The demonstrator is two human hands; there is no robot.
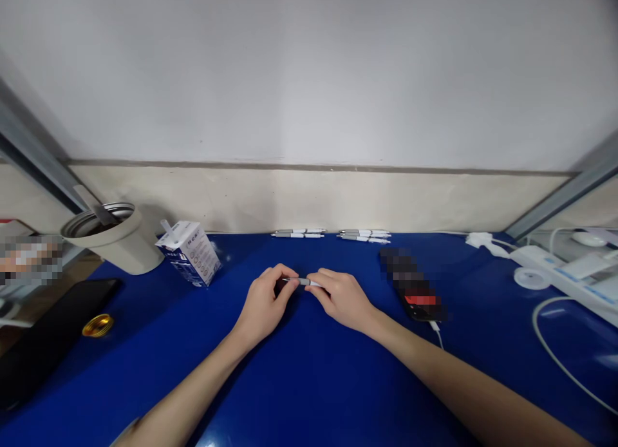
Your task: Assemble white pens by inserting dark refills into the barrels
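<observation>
My left hand (264, 302) and my right hand (340, 298) meet over the blue table (309, 376). Between them they pinch a slim white and grey pen (303, 281), held level, the left fingers on its left end and the right fingers on its right end. Further back, by the wall, lie two small groups of similar pens, one group of pens (298, 232) left and another group of pens (364, 236) right.
A small white carton (189, 252) and a beige cup (114, 236) stand at the back left. A phone (414, 287) with a cable lies right of my hands. A white power strip (564, 274) and cords sit far right; a black flat object (46, 334) and gold ring (98, 324) lie left.
</observation>
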